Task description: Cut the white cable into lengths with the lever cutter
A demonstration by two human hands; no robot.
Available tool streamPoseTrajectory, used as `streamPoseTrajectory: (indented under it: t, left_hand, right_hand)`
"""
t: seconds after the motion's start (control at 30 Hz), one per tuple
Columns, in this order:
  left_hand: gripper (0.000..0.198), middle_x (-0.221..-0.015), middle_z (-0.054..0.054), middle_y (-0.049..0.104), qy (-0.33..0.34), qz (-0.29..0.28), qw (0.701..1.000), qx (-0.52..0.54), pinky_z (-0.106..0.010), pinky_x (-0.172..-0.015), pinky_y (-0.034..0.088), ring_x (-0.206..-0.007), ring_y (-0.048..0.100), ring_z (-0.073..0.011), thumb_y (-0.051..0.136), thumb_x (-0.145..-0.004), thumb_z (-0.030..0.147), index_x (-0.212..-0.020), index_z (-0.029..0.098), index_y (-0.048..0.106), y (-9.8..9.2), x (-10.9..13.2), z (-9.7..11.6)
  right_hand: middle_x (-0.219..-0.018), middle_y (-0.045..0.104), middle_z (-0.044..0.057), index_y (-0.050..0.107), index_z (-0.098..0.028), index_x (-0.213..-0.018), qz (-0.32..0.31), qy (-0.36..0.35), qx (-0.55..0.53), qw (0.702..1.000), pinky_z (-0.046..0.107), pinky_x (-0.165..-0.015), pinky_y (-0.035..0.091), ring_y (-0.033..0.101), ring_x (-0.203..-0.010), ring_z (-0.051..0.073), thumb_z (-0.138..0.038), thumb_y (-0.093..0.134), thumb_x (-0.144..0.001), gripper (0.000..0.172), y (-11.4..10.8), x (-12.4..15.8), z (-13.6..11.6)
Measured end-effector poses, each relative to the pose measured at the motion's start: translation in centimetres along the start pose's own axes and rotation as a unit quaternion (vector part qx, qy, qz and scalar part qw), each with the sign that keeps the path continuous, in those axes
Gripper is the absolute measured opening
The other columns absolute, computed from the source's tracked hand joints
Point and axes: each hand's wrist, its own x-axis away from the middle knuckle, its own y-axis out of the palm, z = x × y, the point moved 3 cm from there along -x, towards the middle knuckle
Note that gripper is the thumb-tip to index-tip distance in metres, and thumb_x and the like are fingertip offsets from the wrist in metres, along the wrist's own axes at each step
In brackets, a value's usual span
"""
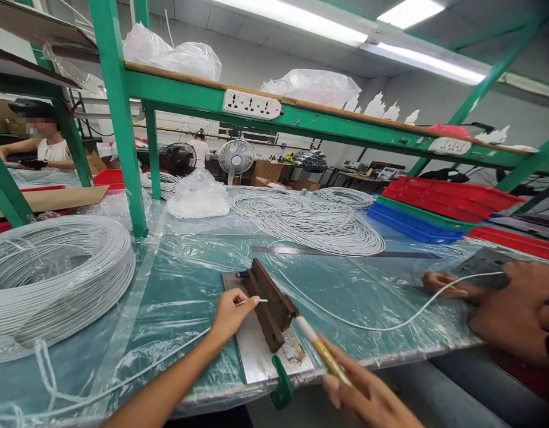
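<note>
My left hand point(232, 312) pinches a thin white cable point(263, 301), and the short end sticks out past my fingertips. That end is at a brown metal lever tool point(274, 306), which has a spring at its far end. The tool stands on a metal base plate point(251, 351), with a green clamp point(281, 383) at the plate's near edge. My right hand point(363, 386) is closed around the tool's white and gold handle point(325, 353), which slants down toward me. From my left hand, the cable runs back leftward across the table.
Coiled cable point(100, 279) lies at left, and a loose cable pile point(310, 220) behind the tool. A steel ruler point(328, 252) lies before that pile. At right, a co-worker's hands point(528, 282) hold another cable. Red trays point(448, 199) are stacked on blue ones. A green shelf frame point(118, 119) rises at left.
</note>
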Motion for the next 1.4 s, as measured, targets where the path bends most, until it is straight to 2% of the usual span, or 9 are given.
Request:
streamPoseTrajectory:
  t: [0.1,0.27,0.43,0.57,0.83,1.03,1.17,1.3,1.4]
  left_hand:
    - [0.049,-0.055,0.005,0.038,0.012,-0.029,0.998,0.061,-0.022,-0.054,0.027,-0.055,0.033,-0.0086,0.059,-0.066,0.063,-0.058,0.016,0.047,-1.3,0.8,1.0]
    - [0.056,-0.054,0.005,0.037,-0.026,-0.09,0.989,0.117,-0.023,-0.052,0.021,-0.053,0.03,-0.0078,0.061,-0.06,0.07,-0.061,0.015,0.052,-2.5,2.5,2.2]
    - [0.059,-0.049,0.004,0.039,-0.037,-0.107,0.988,0.108,-0.023,-0.049,0.021,-0.048,0.031,-0.0076,0.053,-0.066,0.072,-0.064,0.013,0.058,-2.3,4.1,2.3]
    - [0.062,-0.048,0.004,0.039,-0.03,-0.113,0.989,0.092,-0.022,-0.049,0.023,-0.047,0.032,-0.0079,0.05,-0.067,0.075,-0.062,0.014,0.058,-2.2,5.1,2.0]
    - [0.064,-0.045,0.004,0.037,-0.029,-0.096,0.991,0.086,-0.022,-0.046,0.023,-0.045,0.031,-0.008,0.045,-0.068,0.077,-0.062,0.014,0.057,-2.7,5.3,2.1]
    - [0.061,-0.043,0.006,0.033,-0.018,0.001,0.987,0.16,-0.021,-0.045,0.02,-0.043,0.025,-0.0069,0.05,-0.066,0.076,-0.063,0.016,0.054,-4.8,5.3,5.7]
    - [0.051,-0.044,0.008,0.029,0.026,0.098,0.959,0.264,-0.019,-0.047,0.022,-0.046,0.023,-0.0062,0.056,-0.072,0.066,-0.064,0.016,0.052,-6.9,6.3,9.2]
    - [0.045,-0.044,0.008,0.029,0.068,0.127,0.92,0.363,-0.018,-0.045,0.025,-0.044,0.022,-0.006,0.059,-0.074,0.059,-0.062,0.017,0.049,-6.8,7.4,11.5]
    - [0.045,-0.043,0.008,0.03,0.092,0.119,0.908,0.39,-0.018,-0.042,0.026,-0.041,0.022,-0.0058,0.056,-0.078,0.058,-0.06,0.017,0.047,-5.9,7.8,12.4]
  right_hand:
    - [-0.078,0.059,0.004,0.04,-0.027,-0.133,-0.051,-0.024,-0.062,0.996,0.021,-0.034,0.031,0.033,-0.036,0.006,-0.067,0.058,-0.065,0.081,-1.7,0.2,-6.1]
    - [-0.075,0.063,0.011,0.057,-0.02,-0.089,-0.085,-0.143,-0.116,0.979,0.03,-0.059,0.049,0.057,-0.057,0.018,-0.076,0.022,-0.079,0.067,-2.2,-4.4,-16.6]
    - [-0.092,0.068,0.018,0.05,-0.015,-0.11,-0.1,-0.214,-0.141,0.962,0.038,-0.083,0.047,0.065,-0.09,0.027,-0.074,0.013,-0.082,0.075,0.3,-13.2,-23.5]
    - [-0.099,0.068,0.017,0.044,-0.013,-0.125,-0.069,-0.214,-0.114,0.968,0.034,-0.08,0.049,0.066,-0.091,0.025,-0.071,0.018,-0.085,0.075,2.6,-19.8,-25.5]
    - [-0.099,0.067,0.018,0.035,-0.009,-0.134,-0.028,-0.232,-0.087,0.968,0.029,-0.076,0.05,0.066,-0.084,0.02,-0.059,0.033,-0.09,0.067,5.2,-26.1,-24.7]
    - [-0.092,0.065,0.003,0.03,-0.023,-0.137,0.001,-0.344,-0.057,0.937,0.021,-0.072,0.046,0.062,-0.075,0.011,-0.04,0.051,-0.087,0.056,6.1,-21.7,-22.6]
    - [-0.065,0.06,0.0,0.053,-0.014,-0.118,-0.163,-0.346,0.026,0.923,0.022,-0.052,0.045,0.056,-0.051,0.012,-0.039,0.059,-0.08,0.046,8.5,-14.2,-16.7]
    - [-0.076,0.06,0.002,0.051,-0.015,-0.117,-0.451,-0.285,0.107,0.839,0.018,-0.049,0.043,0.056,-0.054,0.009,-0.036,0.063,-0.077,0.046,12.8,-6.8,-9.1]
    - [-0.07,0.056,0.002,0.056,-0.011,-0.089,-0.506,-0.263,0.04,0.82,0.015,-0.047,0.04,0.052,-0.052,0.006,-0.052,0.06,-0.076,0.043,15.1,-3.9,-6.0]
